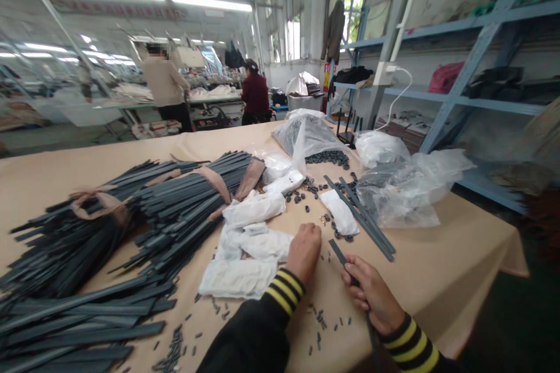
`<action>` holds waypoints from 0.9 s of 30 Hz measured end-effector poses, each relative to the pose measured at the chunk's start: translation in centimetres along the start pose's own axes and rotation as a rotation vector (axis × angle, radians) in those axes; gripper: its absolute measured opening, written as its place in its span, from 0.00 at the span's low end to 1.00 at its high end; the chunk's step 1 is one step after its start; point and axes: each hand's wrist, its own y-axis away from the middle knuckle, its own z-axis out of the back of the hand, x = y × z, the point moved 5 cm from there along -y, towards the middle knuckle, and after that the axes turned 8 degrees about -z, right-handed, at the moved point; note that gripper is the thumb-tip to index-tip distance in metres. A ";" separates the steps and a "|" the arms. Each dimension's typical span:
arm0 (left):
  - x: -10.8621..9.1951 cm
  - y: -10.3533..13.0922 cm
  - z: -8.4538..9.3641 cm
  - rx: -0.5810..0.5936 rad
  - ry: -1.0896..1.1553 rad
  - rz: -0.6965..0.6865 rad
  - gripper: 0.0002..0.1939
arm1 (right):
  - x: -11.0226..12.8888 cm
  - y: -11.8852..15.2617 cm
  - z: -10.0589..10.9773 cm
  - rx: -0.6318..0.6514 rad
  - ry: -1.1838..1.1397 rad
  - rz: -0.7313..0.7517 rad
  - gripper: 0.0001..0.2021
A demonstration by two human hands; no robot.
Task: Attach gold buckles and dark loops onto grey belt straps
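Note:
My right hand (371, 291) is wrapped round a dark flat strip (338, 252), whose upper end sticks out past the fingers and whose lower end hangs toward the table's front edge. To the left of it, my left hand (305, 252) rests low over the table with its fingers curled together; what they hold, if anything, is hidden. White packets (238, 278) lie just left of that hand. Beyond my hands are a small white packet (339, 211), dark ring-like pieces (343, 237) and two long dark strips (365, 218). Small dark bits (321, 319) lie scattered between my forearms.
Tied bundles of dark strips (188, 204) cover the table's left side, with loose strips (79, 326) in front. Clear plastic bags (402, 192) stand at the back and right of the brown-covered table (476, 245). Blue shelves (472, 102) rise at right. Two people work farther back.

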 end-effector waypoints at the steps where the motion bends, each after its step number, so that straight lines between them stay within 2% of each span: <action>1: 0.0 -1.1 -0.8 0.032 -0.036 0.004 0.12 | -0.2 0.0 0.2 -0.007 -0.002 -0.011 0.12; 4: 0.1 -2.8 -2.5 0.117 -0.120 0.018 0.10 | -0.9 0.0 0.8 -0.040 -0.005 -0.030 0.17; 7: 0.5 -3.1 -3.1 0.153 -0.166 0.048 0.12 | -1.4 -0.5 0.8 0.006 -0.002 -0.043 0.20; 11: 0.8 -2.8 -2.7 0.164 -0.157 0.060 0.14 | -1.3 -0.9 0.5 0.075 0.008 -0.092 0.19; 16: 2.1 -2.4 -1.6 0.134 -0.081 0.115 0.13 | -0.2 -0.5 0.5 0.033 0.058 -0.090 0.18; 19: 2.0 -0.8 -0.7 0.111 0.005 0.162 0.13 | 0.2 -0.2 0.3 0.010 0.093 -0.093 0.23; 21: 0.8 1.0 -0.1 0.093 0.080 0.161 0.11 | 0.2 0.0 -0.3 0.049 0.147 -0.090 0.26; 24: -1.5 4.2 0.6 -0.001 0.384 0.174 0.10 | -0.4 0.2 -1.4 0.173 0.244 -0.091 0.24; 27: -2.7 7.1 1.0 -0.155 0.688 0.266 0.09 | -1.2 1.0 -2.6 0.348 0.238 -0.157 0.24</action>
